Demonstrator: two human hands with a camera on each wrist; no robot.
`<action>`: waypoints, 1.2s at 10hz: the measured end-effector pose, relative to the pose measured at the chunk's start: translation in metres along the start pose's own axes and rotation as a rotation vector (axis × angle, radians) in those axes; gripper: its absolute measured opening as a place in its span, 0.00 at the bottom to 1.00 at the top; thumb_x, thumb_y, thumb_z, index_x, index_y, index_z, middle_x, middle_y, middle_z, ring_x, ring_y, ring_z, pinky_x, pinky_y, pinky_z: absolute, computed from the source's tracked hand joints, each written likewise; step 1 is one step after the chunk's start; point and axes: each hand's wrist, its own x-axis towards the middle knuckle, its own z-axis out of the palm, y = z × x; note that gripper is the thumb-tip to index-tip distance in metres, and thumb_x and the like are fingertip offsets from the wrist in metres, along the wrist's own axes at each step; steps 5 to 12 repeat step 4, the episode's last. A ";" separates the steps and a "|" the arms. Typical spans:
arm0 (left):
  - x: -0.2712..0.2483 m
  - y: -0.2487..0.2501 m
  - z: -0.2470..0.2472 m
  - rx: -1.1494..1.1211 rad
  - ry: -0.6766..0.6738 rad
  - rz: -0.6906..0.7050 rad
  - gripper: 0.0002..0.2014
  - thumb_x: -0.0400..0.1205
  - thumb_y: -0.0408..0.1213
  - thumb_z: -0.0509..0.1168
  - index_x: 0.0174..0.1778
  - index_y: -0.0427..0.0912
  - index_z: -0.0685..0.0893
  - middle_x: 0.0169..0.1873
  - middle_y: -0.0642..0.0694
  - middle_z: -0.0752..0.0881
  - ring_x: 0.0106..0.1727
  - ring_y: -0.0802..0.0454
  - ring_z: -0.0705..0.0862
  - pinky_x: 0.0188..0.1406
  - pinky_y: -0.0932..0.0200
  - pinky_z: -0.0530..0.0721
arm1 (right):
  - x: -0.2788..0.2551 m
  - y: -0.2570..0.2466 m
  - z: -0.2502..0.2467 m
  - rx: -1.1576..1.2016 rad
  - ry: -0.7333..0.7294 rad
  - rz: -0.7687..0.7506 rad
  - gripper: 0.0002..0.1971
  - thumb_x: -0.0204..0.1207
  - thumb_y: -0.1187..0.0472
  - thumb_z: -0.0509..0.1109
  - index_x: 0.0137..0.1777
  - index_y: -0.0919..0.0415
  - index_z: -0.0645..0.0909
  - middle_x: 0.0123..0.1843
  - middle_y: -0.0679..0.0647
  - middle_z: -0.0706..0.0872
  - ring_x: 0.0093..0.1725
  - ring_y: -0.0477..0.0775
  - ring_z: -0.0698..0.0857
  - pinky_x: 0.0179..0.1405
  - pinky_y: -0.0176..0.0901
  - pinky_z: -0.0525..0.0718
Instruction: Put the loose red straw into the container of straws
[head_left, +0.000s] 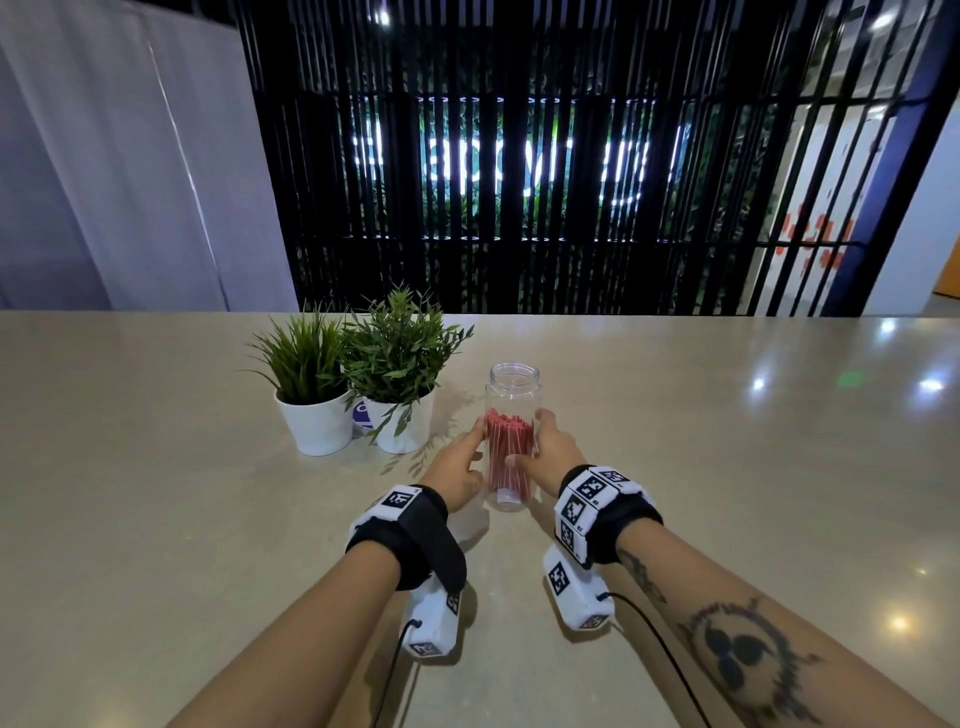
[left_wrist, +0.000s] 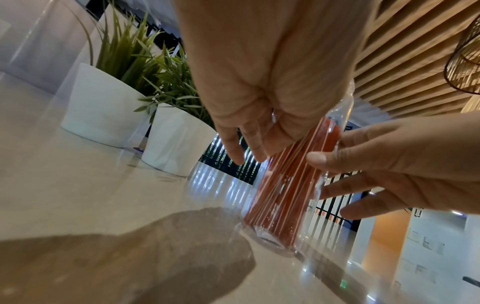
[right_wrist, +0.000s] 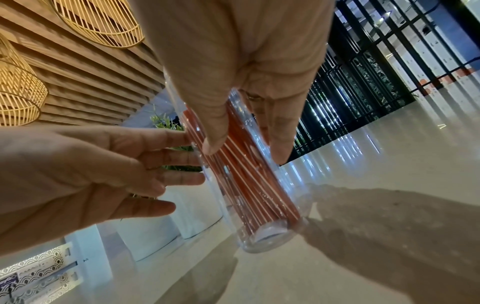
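Note:
A tall clear container stands upright on the beige table, packed with red straws that fill its lower two thirds. My right hand holds it from the right, thumb across the front and fingers behind, as the right wrist view shows around the container. My left hand is at its left side, straight spread fingers touching the wall. In the left wrist view the left hand hangs beside the container. No loose straw shows outside the container.
Two green plants in white pots stand just left of and behind the container, close to my left hand. A black slatted screen and a white partition rise beyond the table's far edge.

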 end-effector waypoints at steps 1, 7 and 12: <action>-0.002 0.002 -0.001 0.041 0.013 0.001 0.38 0.73 0.17 0.56 0.78 0.40 0.51 0.74 0.33 0.67 0.73 0.40 0.69 0.68 0.58 0.67 | 0.000 0.000 0.000 -0.002 -0.008 0.004 0.38 0.73 0.63 0.71 0.76 0.65 0.52 0.67 0.69 0.80 0.64 0.67 0.81 0.62 0.52 0.78; -0.007 0.008 -0.010 0.164 0.428 0.018 0.28 0.76 0.28 0.58 0.74 0.37 0.62 0.73 0.36 0.69 0.73 0.41 0.67 0.73 0.47 0.67 | -0.016 0.002 -0.025 -0.172 0.052 -0.070 0.31 0.79 0.52 0.63 0.77 0.64 0.56 0.72 0.67 0.75 0.71 0.64 0.74 0.67 0.55 0.74; -0.007 0.008 -0.010 0.164 0.428 0.018 0.28 0.76 0.28 0.58 0.74 0.37 0.62 0.73 0.36 0.69 0.73 0.41 0.67 0.73 0.47 0.67 | -0.016 0.002 -0.025 -0.172 0.052 -0.070 0.31 0.79 0.52 0.63 0.77 0.64 0.56 0.72 0.67 0.75 0.71 0.64 0.74 0.67 0.55 0.74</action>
